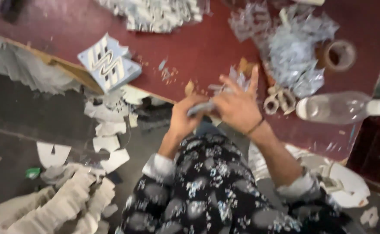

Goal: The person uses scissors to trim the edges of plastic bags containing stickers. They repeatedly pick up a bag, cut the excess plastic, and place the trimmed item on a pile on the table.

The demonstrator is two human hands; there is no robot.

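Two hands meet over the edge of a dark red counter (190, 52), working a small grey strip.

At frame centre the left hand (185, 116) is closed round the blurred grey strip (201, 108); the right hand (238, 106) touches it, fingers spread upward. Clear plastic pieces (291, 52) lie heaped in the upper right, a tape roll (338, 55) beside them, a clear bottle (341, 108) lying at right. A blue-and-white packet (108, 63) sits upper left.
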